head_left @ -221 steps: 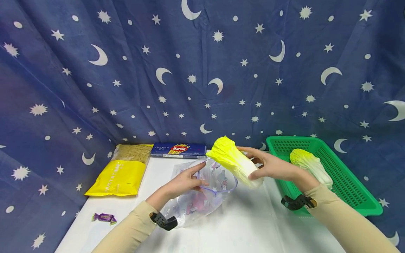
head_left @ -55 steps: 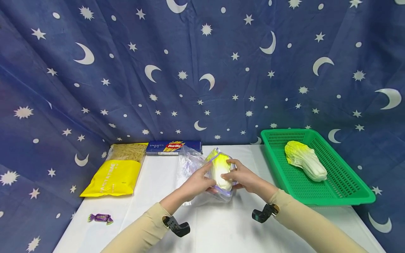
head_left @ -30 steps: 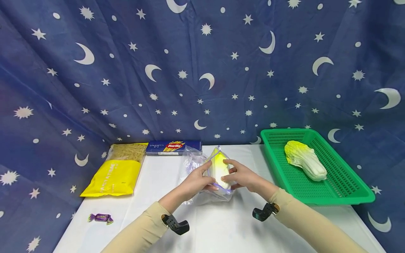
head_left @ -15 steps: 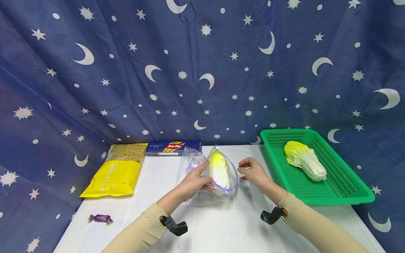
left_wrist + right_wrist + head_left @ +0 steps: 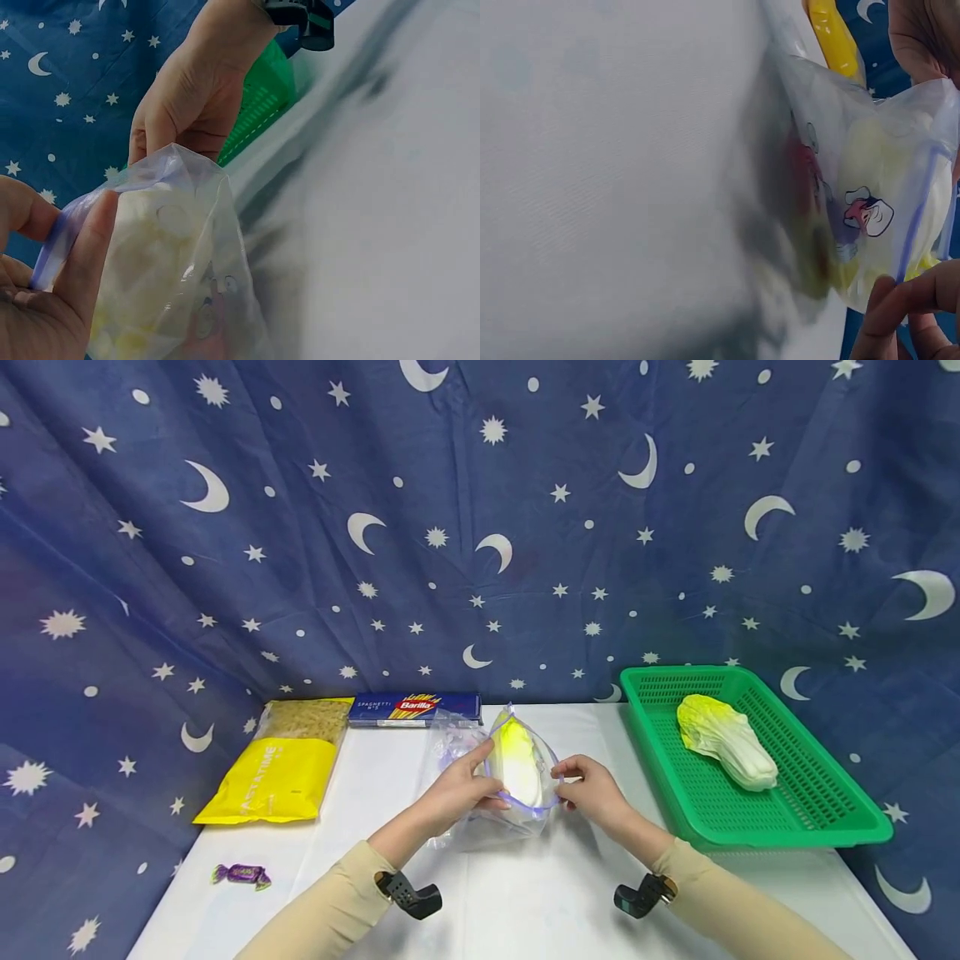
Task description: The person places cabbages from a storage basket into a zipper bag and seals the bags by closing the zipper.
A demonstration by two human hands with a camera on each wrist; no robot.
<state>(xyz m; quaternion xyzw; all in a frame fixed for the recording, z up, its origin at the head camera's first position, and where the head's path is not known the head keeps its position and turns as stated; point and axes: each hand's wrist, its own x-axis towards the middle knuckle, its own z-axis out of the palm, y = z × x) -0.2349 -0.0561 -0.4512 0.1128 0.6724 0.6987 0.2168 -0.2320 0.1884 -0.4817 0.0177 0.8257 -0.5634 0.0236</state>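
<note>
A clear zip bag (image 5: 491, 828) with a purple zip strip and printed cartoon figures stands in mid-table, its mouth spread toward me. Inside it lies a napa cabbage (image 5: 519, 768), yellow leaves up and white stem toward me. My left hand (image 5: 459, 793) grips the left side of the bag's mouth, fingers and thumb either side of the strip, as the left wrist view also shows. At the right edge of the mouth, my right hand (image 5: 596, 792) pinches the rim between thumb and fingers; in the right wrist view these fingertips (image 5: 885, 315) sit on the purple strip.
On the right stands a green basket (image 5: 757, 831) with a second napa cabbage (image 5: 727, 742) in it. At the back lies a blue spaghetti box (image 5: 415, 710). To the left are a yellow pasta bag (image 5: 281, 777) and a purple-wrapped candy (image 5: 242, 874).
The first cabbage has gone from my right hand into the zip bag. My right hand then let go of it, drew back right, and now pinches the bag's rim. My left hand stays on the bag.
</note>
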